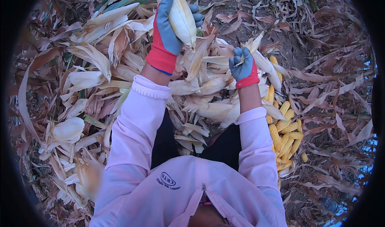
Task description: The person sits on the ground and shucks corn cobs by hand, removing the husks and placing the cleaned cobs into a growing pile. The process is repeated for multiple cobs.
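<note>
My left hand (167,30), in a grey and red work glove, is wrapped round an unhusked ear of corn (180,18) at the upper middle. Pale, dry husk still covers this ear, and its narrow end points down toward me. To the right, my right hand (243,66), gloved the same way, is closed with the fingers curled in. A small, pale, thin piece shows between its fingers, too little to name. Below and between both hands lies a heap of corn husks and unhusked ears (212,86).
Husked yellow corn cobs (285,136) are piled beside my right forearm, with one small cob piece (304,157) apart from them. Loose husks (68,130) spread along my left. Dry stalks and leaves (329,94) cover the ground at the right.
</note>
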